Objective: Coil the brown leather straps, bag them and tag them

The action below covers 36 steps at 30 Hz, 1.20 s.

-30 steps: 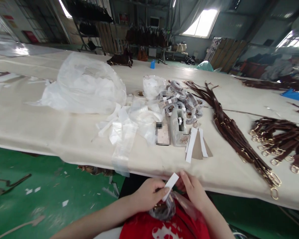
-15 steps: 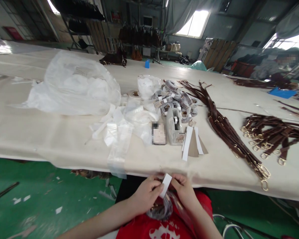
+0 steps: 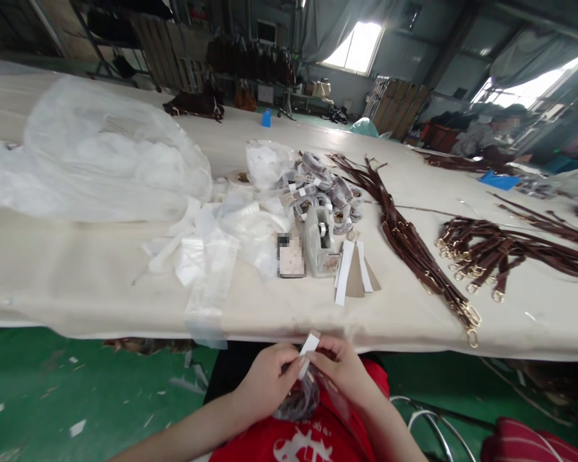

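Observation:
My left hand point(image 3: 268, 375) is closed, its thumb and fingers pinching a small white paper strip point(image 3: 310, 345). From the other side my right hand point(image 3: 341, 367) is closed too, its thumb pressed on the strip's right edge. Just below the strip, a coiled strap in clear plastic wrapping point(image 3: 299, 403) hangs against the red shirt, partly hidden by my fingers. Both hands are over my lap at the table's front edge. Beyond them lie a tape dispenser point(image 3: 318, 247) and a fan of white and brown card strips point(image 3: 354, 276).
Several wrapped coiled straps point(image 3: 313, 186) are heaped behind the dispenser. Clear plastic bags point(image 3: 207, 240) and a large bag point(image 3: 110, 160) spread leftward on the table point(image 3: 101, 276). Dark brown straps with gold hooks point(image 3: 409, 244) lie right. A person point(image 3: 479, 135) is at the far right.
The view has swung to the right, so the table's things sit further left. My right thumb has come over onto the white paper strip. My left hand keeps its pinch.

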Motion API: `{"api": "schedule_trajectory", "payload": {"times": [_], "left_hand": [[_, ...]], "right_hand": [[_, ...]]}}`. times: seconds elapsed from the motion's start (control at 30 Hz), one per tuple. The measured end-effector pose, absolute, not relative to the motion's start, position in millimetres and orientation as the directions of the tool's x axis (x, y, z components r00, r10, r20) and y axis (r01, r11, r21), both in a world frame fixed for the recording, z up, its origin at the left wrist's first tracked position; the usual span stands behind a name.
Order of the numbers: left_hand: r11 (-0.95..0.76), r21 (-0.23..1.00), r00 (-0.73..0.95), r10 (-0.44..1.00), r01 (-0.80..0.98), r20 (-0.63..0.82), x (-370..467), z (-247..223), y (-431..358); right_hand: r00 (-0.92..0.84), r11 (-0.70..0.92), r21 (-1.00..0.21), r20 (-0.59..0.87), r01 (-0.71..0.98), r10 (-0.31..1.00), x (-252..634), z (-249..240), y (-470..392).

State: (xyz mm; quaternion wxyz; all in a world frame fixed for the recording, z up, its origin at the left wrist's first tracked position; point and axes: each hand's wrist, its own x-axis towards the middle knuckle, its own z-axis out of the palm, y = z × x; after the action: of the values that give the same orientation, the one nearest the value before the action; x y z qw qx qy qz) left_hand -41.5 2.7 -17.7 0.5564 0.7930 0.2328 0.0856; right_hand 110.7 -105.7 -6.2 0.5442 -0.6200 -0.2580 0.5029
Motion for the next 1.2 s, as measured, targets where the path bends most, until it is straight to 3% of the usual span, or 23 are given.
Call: {"api": "schedule_trajectory", "payload": {"times": [0.27,0.5,0.63,0.77,0.83,0.97,1.07,1.2], "left_hand": [[-0.153,0.928,0.781,0.595,0.34,-0.188,-44,-12,-7],[-0.199,0.92,0.801,0.573,0.339,-0.171,-44,-7,-8],[-0.199,0.914,0.799,0.572,0.354,-0.185,-47,-5,-12],[-0.17,0.928,0.809,0.558,0.33,-0.185,-48,-4,-9],[-0.083,0.929,0.808,0.525,0.36,-0.267,-47,-4,-4],[0.201,0.863,0.822,0.268,0.463,-0.503,-45,-7,5],[0.271,0.876,0.833,0.292,0.399,-0.47,-43,-7,12],[0.473,0.843,0.847,0.311,0.255,-0.431,-40,-4,20]], "right_hand": [[0.315,-0.347,-0.924,-0.382,-0.161,0.869,117,-25,-107],[0.22,-0.433,-0.9,-0.434,-0.052,0.874,125,-29,-104],[0.18,-0.444,-0.892,-0.424,0.089,0.888,122,-12,-98],[0.257,-0.403,-0.85,-0.328,0.34,0.909,115,6,-94],[0.292,-0.386,-0.806,-0.276,0.45,0.916,110,13,-93],[0.265,-0.372,-0.758,-0.267,0.536,0.927,104,24,-94],[0.163,-0.267,-0.738,-0.212,0.62,0.964,101,31,-100],[0.075,-0.119,-0.6,-0.098,0.791,0.992,97,28,-115]]}}
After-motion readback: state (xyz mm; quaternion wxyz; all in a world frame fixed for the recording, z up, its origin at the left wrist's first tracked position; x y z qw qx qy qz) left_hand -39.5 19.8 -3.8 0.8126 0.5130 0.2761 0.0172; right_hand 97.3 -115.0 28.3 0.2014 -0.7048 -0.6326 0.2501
